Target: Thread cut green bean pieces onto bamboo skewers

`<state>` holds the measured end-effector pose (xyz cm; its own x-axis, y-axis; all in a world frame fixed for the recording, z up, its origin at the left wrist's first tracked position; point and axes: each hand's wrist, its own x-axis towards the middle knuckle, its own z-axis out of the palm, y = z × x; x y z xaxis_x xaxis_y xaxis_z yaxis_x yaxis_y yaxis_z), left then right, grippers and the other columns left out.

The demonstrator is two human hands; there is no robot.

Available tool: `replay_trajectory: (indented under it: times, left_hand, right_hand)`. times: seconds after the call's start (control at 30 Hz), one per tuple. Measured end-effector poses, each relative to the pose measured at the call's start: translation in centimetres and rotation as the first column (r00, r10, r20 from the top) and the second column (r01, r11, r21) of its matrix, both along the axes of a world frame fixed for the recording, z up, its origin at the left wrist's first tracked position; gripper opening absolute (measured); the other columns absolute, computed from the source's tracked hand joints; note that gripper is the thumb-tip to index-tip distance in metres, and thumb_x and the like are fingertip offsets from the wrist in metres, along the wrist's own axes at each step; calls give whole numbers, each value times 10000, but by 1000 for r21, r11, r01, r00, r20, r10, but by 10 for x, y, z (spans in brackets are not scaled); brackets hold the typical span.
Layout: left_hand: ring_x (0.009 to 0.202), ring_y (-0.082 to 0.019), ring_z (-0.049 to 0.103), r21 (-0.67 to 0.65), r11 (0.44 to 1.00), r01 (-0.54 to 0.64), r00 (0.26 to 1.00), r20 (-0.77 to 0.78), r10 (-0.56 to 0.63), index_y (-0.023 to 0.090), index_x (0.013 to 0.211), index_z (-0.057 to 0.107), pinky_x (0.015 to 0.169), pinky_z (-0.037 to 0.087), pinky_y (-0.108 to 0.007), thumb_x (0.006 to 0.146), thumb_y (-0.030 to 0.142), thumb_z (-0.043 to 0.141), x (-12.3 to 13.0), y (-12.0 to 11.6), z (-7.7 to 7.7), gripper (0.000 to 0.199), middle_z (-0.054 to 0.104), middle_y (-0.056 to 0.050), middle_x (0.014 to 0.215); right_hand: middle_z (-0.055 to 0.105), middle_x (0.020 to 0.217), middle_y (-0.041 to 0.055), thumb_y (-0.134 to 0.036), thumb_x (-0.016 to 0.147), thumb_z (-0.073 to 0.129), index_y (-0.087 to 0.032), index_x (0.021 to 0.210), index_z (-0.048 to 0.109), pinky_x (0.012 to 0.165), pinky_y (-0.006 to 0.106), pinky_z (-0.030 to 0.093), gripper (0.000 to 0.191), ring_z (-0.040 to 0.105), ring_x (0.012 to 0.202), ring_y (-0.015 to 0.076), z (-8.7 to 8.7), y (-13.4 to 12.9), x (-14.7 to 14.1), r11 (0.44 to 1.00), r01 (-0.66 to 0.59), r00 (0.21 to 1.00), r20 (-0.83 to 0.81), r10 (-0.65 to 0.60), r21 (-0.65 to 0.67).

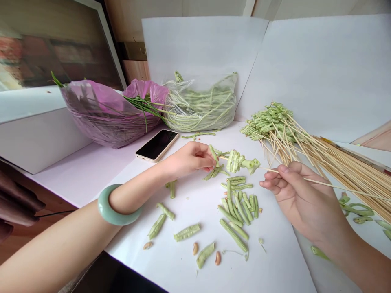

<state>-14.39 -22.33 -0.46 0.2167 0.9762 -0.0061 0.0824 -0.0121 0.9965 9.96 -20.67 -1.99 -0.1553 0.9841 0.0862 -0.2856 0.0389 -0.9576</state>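
Observation:
My right hand is closed on a thin bamboo skewer, thumb pressed along it. Several cut pieces of green bean are threaded side by side towards the skewer's far end. At its tip, my left hand, with a pale green bangle on the wrist, pinches another bean piece. Whether the tip has pierced that piece I cannot tell. Below the skewer lies a loose group of cut bean pieces on the white tabletop.
Behind stand a clear bag of long beans and a purple bag. A phone lies in front of them. On the right are filled bean skewers and a bundle of bare skewers. Loose bean seeds lie near the front.

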Motion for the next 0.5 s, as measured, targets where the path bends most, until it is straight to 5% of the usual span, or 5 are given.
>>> replay_trajectory:
  times: [0.5]
  left_hand:
    - [564, -99, 593, 88, 996, 33, 999, -16, -32, 93, 767, 664, 589, 505, -224, 706, 137, 736, -4, 3, -3, 104, 640, -15, 602]
  right_hand:
    - [667, 607, -6, -286, 665, 825, -215, 584, 568, 610, 274, 583, 278, 661, 631, 157, 1, 1, -2, 999, -13, 1000, 17, 13, 35]
